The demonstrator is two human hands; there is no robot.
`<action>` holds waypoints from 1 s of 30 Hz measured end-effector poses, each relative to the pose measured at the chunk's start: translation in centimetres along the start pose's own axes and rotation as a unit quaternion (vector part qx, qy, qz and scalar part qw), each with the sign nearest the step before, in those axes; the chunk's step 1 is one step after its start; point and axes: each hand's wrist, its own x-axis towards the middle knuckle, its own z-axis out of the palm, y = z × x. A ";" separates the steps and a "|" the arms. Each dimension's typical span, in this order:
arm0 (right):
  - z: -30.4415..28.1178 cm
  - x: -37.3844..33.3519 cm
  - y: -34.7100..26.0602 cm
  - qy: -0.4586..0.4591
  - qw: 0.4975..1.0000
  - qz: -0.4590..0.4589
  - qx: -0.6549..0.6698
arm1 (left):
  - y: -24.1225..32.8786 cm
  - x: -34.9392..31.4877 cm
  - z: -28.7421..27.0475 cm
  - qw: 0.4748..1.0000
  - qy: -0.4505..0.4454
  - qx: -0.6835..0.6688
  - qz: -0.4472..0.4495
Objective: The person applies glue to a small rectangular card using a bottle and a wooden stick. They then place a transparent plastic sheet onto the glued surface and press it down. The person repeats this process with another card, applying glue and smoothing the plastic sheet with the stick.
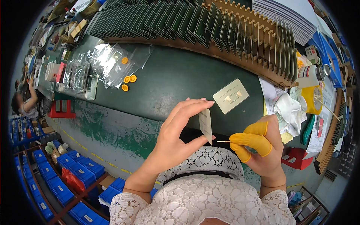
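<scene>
My left hand [173,138] grips a small pale rectangular plate [206,126] by its opposite edges, fingers on top and thumb below. The plate is turned nearly edge-on, so little of its face shows. Yellow finger cots [252,141] cover the thumb and some fingers of my right hand [267,159]. Pinched in those fingertips is a thin pale stick [223,141], its tip pointing left at the lower edge of the plate; whether they touch I cannot tell. A similar cream plate [230,96] with patchy marks lies flat on the dark green table [176,75] just beyond.
Dark green plates [202,26] stand upright in a long brown slotted rack [240,56] across the back. Right: crumpled white cloth [288,110], plastic bottle [309,75], yellow container [312,98]. Left: clear bags [112,62], orange finger cots [133,78]. Blue bins [60,187] sit low left; another person [30,103] is far left.
</scene>
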 end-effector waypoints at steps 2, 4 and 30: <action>0.1 0.0 0.0 0.006 1.000 0.010 -0.008 | 0.0 0.0 -0.1 1.000 -0.001 0.007 -0.001; 0.0 0.0 0.0 0.012 0.999 0.026 -0.016 | -0.1 0.0 -0.1 1.000 -0.001 0.009 0.000; 2.6 -0.6 6.1 -0.016 0.982 0.041 -0.185 | -1.4 -0.3 -0.6 0.999 0.036 0.002 -0.009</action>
